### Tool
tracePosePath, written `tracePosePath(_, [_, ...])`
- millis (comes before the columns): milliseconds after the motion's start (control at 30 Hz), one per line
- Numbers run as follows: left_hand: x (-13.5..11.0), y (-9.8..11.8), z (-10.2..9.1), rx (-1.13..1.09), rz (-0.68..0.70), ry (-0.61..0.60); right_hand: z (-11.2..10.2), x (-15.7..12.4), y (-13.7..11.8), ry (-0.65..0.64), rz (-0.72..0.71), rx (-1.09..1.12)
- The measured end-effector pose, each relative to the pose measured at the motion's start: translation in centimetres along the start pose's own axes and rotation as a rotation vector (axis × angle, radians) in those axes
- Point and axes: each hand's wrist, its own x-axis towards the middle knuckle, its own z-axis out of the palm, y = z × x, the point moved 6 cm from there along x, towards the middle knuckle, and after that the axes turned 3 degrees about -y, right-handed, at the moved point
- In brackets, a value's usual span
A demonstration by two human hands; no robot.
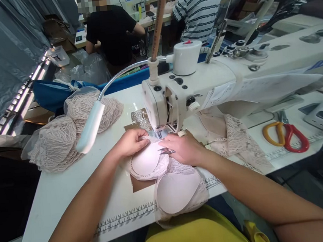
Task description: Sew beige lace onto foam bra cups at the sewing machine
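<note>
A pale lace bra with two padded cups [166, 173] lies on the white sewing table [70, 183], its upper edge under the presser foot of a white sewing machine [170, 93]. My left hand [130, 142] has its fingers curled, pinching the lace edge at the upper cup just left of the needle. My right hand [182, 147] lies flat on the fabric to the right of the needle, with small thread snips [166, 151] under its fingers.
A stack of finished lace bras [65, 130] sits at the left beside a gooseneck lamp [90, 126]. More lace pieces [237, 140] and orange-and-red scissors [285, 135] lie at the right. Two people work at machines behind. A printed ruler [125, 215] runs along the table's front edge.
</note>
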Motion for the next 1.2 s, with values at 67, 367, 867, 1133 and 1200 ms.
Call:
tracePosePath(67, [0.4, 0.3, -0.6, 0.138, 0.028, 0.087, 0.4, 0.0, 0.2, -0.026, 0.039, -0.061])
tracePosePath(367, [-2.9, 3.5, 2.9, 0.462, 0.116, 0.121, 0.7, -0.3, 0.5, -0.005, 0.109, 0.05])
tracePosePath(867, [-1.8, 3.7, 3.4, 0.498, 0.307, 0.006, 0.5, -0.3, 0.2, -0.041, 0.137, -0.125])
tracePosePath(1133, [-1.9, 3.6, 3.8, 0.431, 0.397, 0.015, 0.3, -0.4, 0.3, -0.021, 0.19, -0.132])
tracePosePath(1200, [-1.9, 3.5, 3.7, 0.413, 0.412, 0.034, 0.5, -0.4, 0.3, -0.035, 0.192, -0.132])
